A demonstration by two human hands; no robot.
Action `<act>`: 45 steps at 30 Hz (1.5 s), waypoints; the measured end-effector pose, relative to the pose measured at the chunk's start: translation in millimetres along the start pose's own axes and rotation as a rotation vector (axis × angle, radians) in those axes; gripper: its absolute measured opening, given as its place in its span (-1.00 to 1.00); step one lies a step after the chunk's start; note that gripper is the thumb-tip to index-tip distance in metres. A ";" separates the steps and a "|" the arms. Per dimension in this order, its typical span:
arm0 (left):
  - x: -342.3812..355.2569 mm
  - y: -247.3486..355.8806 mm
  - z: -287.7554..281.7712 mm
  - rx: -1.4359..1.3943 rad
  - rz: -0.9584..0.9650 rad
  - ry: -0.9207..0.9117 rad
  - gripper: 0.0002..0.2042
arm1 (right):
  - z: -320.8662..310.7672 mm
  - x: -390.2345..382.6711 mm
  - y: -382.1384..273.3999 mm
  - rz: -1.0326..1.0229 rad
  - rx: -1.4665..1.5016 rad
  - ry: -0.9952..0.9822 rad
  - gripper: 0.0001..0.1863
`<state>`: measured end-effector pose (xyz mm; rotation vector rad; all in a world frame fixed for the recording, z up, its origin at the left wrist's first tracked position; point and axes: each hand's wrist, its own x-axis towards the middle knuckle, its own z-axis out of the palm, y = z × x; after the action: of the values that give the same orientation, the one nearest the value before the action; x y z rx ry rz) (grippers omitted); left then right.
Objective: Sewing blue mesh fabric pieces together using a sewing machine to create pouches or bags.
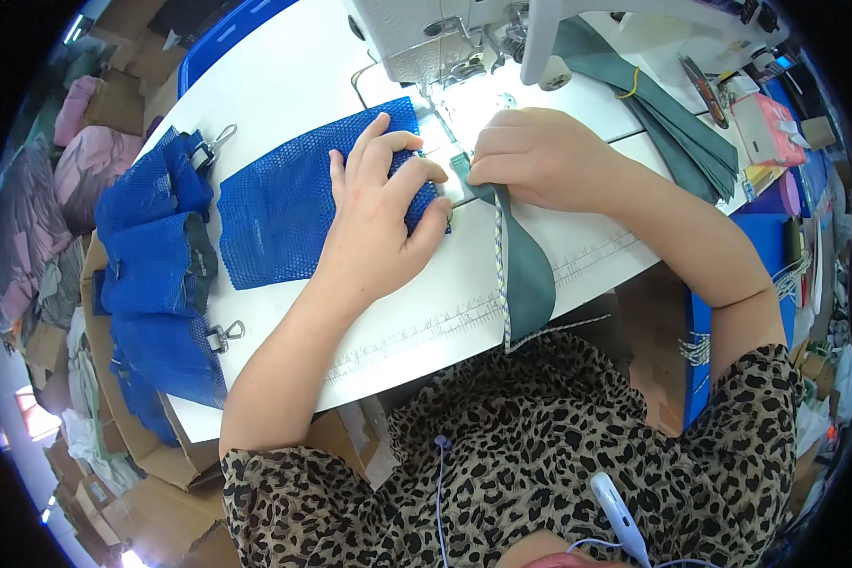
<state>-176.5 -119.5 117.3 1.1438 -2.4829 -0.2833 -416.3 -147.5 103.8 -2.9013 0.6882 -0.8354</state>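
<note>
Mesh (279,204) lies flat on the white table (426,293), just L of the sewing machine's (412,43) bright work area, partly under my L hand (379,194). Progress, judging via remote feed: the pile (156,270) at far L, w/ metal clips (227,334), looks further along; on this pc. I see no clip, so that bit's prob. undone; can't tell re: seams. L fingers: spread, resting on mesh, not gripping. R hand (535,161): thumb & index pinch the green strip's (530,279) top end, other fingers curled; cord (499,251) runs alongside.
</note>
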 end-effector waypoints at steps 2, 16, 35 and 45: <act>3.6 -1.7 0.1 -0.112 -0.007 0.050 -0.79 | -0.8 -2.7 -0.4 0.011 -0.022 0.013 -0.75; 10.3 0.3 9.0 -0.068 0.021 0.063 -0.76 | 8.0 3.3 -2.1 -0.036 -0.115 0.085 -0.84; -0.9 9.3 -18.7 0.113 0.019 -0.038 -0.58 | 9.7 5.8 -6.0 -0.018 -0.128 0.074 -0.75; 4.0 0.5 -7.1 -0.044 0.039 0.093 -0.70 | 5.6 1.8 -5.0 0.058 -0.084 0.082 -0.76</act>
<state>-176.1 -122.3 124.9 1.0649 -2.4034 -0.2666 -410.0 -144.2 100.8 -2.9179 0.8300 -0.9457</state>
